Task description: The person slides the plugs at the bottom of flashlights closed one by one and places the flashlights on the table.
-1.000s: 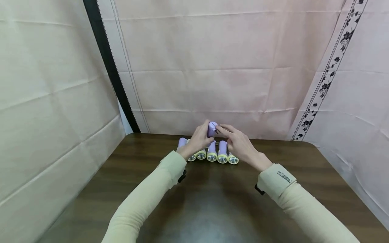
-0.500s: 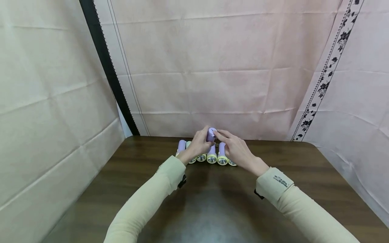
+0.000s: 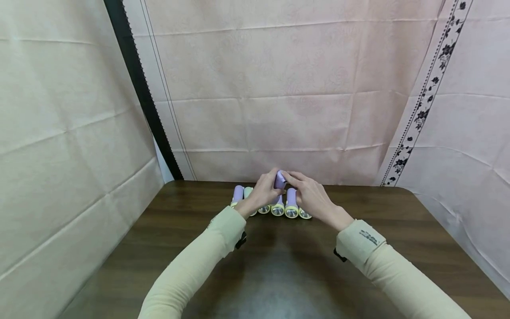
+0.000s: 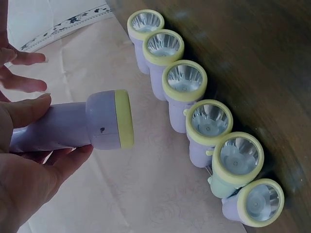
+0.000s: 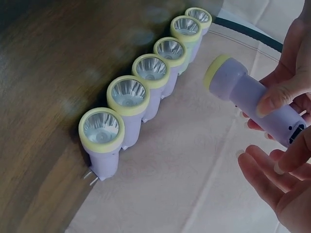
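Note:
My left hand (image 3: 260, 193) grips a lavender flashlight (image 4: 68, 125) with a pale yellow rim, raised above a row of similar flashlights. Its head points toward me in the wrist views. At the tail end, a dark slot (image 5: 297, 133) shows in the right wrist view. My right hand (image 3: 316, 198) is at that end, a fingertip at the slot and its other fingers loosely extended; firm contact cannot be told. Below lie several flashlights side by side, lenses facing me, including a lavender flashlight (image 3: 291, 203) and a light green flashlight (image 4: 224, 183).
The row lies near the far edge of a dark brown wooden table (image 3: 255, 266). Two metal prongs (image 5: 91, 177) stick out beside the end flashlight. Behind the table hangs a pale pink cloth (image 3: 263, 88), with white cloth (image 3: 470, 186) on the right.
Both hands and the held flashlight have come slightly lower in the head view. The flashlight has tilted a little, and the dark piece seen earlier at its tail no longer shows there.

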Available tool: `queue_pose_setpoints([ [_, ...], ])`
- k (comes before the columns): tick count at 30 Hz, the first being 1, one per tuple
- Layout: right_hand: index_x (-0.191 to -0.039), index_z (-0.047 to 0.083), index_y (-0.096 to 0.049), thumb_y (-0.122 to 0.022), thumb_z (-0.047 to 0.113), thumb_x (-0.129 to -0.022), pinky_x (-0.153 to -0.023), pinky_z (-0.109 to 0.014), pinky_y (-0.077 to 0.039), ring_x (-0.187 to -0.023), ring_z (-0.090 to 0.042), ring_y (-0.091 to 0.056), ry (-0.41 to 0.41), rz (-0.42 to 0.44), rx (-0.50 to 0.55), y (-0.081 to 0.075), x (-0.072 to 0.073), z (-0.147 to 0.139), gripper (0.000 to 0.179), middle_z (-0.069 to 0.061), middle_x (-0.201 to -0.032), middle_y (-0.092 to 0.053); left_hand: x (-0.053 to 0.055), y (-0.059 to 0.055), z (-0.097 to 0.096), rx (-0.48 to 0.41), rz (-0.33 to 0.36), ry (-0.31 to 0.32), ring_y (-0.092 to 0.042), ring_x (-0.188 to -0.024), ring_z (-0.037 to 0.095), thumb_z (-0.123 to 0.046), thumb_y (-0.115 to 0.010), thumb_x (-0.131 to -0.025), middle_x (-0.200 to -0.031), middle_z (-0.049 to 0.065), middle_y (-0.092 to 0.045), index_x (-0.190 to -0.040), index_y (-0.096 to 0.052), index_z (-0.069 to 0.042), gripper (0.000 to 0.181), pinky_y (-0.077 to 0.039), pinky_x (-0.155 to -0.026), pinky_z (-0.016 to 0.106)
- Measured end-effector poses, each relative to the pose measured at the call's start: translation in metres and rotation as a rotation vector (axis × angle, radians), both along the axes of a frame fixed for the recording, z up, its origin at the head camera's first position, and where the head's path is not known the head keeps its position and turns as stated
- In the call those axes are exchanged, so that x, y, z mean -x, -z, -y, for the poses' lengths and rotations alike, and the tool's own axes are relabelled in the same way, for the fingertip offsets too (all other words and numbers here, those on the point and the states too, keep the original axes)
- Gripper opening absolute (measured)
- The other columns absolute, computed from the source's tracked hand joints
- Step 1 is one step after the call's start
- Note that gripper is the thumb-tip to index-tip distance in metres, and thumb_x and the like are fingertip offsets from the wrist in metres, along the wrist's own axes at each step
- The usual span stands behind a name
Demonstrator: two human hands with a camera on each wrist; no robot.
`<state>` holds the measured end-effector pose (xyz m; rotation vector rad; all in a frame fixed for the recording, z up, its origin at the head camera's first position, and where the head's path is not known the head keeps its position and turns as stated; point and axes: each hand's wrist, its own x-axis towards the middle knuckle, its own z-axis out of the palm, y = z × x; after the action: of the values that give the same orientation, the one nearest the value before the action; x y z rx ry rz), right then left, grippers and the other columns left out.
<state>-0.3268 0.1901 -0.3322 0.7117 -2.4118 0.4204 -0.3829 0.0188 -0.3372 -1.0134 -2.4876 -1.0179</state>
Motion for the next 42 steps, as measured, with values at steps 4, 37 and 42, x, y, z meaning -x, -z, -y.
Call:
queue_pose_setpoints([
  [4, -0.142, 0.016, -0.049, -0.051, -0.004, -0.081, -0.045, -0.027, -0.035, -0.054, -0.017, -0.049, 0.01, 0.111, 0.022, -0.003, 0.0, 0.001, 0.064, -0.014, -0.146, -0.048, 0.002, -0.005, 0.007, 0.095, 0.018, -0.061, -0.066, -0.094, 0.029, -0.008, -0.076, -0.081, -0.107, 0.017, -0.067, -0.119, -0.052, -0.005, 0.045, -0.054, -0.08, 0.038],
  [37, -0.13, 0.01, -0.059, -0.049, 0.004, -0.083, -0.042, -0.026, -0.027, -0.049, -0.01, -0.033, 0.112, 0.288, -0.065, 0.009, 0.003, -0.036, 0.048, -0.02, -0.153, -0.035, 0.093, 0.081, 0.112, 0.6, 0.325, -0.748, -0.067, -0.085, 0.03, -0.048, -0.039, -0.101, -0.098, 0.015, -0.065, -0.12, -0.048, -0.004, 0.048, -0.054, -0.073, 0.043],
  [42, -0.129, 0.01, -0.059, -0.049, 0.003, -0.083, -0.042, -0.027, -0.027, -0.05, -0.012, -0.034, 0.119, 0.289, -0.074, 0.009, 0.007, -0.039, 0.048, -0.02, -0.152, -0.037, 0.093, 0.082, 0.111, 0.644, 0.355, -0.733, -0.066, -0.09, 0.03, -0.045, -0.037, -0.102, -0.105, 0.015, -0.066, -0.123, -0.047, -0.005, 0.047, -0.053, -0.075, 0.042],
])
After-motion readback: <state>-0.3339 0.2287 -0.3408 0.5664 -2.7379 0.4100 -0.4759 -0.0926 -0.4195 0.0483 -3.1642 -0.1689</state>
